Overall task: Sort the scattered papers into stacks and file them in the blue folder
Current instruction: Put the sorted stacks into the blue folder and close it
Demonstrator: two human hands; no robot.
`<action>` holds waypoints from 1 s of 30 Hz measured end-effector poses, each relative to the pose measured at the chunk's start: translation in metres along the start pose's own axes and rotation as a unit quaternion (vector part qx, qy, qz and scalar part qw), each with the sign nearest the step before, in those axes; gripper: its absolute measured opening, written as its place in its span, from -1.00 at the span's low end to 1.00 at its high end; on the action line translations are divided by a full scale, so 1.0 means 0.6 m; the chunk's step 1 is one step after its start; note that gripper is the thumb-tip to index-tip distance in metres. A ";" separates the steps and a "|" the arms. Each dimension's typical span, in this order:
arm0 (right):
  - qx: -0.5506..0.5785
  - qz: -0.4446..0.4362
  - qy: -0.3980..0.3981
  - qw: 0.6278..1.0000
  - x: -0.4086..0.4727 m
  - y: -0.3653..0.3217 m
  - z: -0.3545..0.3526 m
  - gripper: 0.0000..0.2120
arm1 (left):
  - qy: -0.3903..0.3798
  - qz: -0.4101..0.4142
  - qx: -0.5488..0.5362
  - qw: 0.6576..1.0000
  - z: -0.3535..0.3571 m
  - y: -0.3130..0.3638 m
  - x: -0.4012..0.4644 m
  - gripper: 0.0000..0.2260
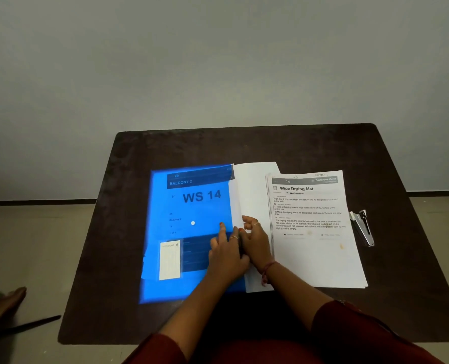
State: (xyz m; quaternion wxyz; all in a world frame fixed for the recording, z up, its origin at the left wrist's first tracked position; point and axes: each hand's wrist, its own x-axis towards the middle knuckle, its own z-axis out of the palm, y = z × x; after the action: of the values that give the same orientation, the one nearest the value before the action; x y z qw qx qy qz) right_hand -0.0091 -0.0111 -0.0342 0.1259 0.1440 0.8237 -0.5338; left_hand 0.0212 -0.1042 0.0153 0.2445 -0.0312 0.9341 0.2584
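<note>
Fingers: our left hand [224,254] lies flat on the blue folder [191,232], right hand [254,239] pinches its paper edge | folder mid-table [244,145] | paper stack [315,232] just right of the folder.

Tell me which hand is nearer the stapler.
Right. The right hand lies at the blue folder's opening edge, the printed stack between it and the stapler; the left hand rests farther away on the folder cover.

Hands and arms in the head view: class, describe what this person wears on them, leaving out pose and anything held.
Both arms have dark red sleeves. The right hand has a reddish thread bracelet at the wrist and a ring; the left hand has a ring and red nail polish.
</note>
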 end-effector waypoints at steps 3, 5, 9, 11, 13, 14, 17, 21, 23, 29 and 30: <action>0.015 -0.006 0.002 1.000 0.008 -0.002 -0.001 -0.69 | 0.086 0.008 -0.183 0.979 -0.040 -0.046 0.012 -0.61; 0.018 -0.005 0.000 1.000 0.012 0.000 0.001 -0.68 | 0.197 -0.074 -0.256 0.943 -0.082 -0.097 0.026 -0.63; 0.011 -0.015 -0.032 0.999 0.010 0.005 0.005 -0.61 | 0.227 -0.292 -0.202 0.907 -0.147 -0.224 0.046 -0.57; -0.004 -0.035 -0.064 0.997 0.008 0.003 0.010 -0.59 | 0.181 -0.321 -0.228 0.901 -0.155 -0.257 0.046 -0.61; -0.030 -0.049 -0.091 0.994 0.012 -0.002 0.014 -0.63 | 0.172 -0.305 -0.319 0.881 -0.154 -0.269 0.041 -0.75; -0.037 -0.042 -0.106 0.993 0.015 -0.005 0.012 -0.64 | 0.175 -0.301 -0.370 0.861 -0.152 -0.272 0.039 -0.80; 0.010 0.018 -0.159 0.987 0.034 -0.014 0.001 -0.73 | 0.174 -0.288 -0.434 0.836 -0.153 -0.279 0.029 -0.81; 0.122 0.066 -0.153 0.978 0.052 -0.024 -0.002 -0.73 | 0.159 -0.274 -0.496 0.808 -0.153 -0.289 0.024 -0.82; 0.153 0.068 -0.132 0.977 0.058 -0.025 0.004 -0.64 | 0.149 -0.270 -0.532 0.788 -0.155 -0.293 0.023 -0.79; 0.115 0.053 -0.153 0.980 0.060 -0.035 0.034 -0.58 | 0.141 -0.255 -0.572 0.766 -0.170 -0.297 0.027 -0.79; 0.126 0.061 -0.170 0.975 0.061 -0.039 0.034 -0.55 | 0.139 -0.253 -0.573 0.767 -0.172 -0.299 0.027 -0.79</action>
State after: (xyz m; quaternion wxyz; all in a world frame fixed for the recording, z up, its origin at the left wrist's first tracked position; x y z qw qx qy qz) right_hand -0.0505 -0.0349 -0.0356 0.2772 0.1159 0.7058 -0.6416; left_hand -0.0056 -0.3095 0.0009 0.1052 -0.4362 0.5941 0.6676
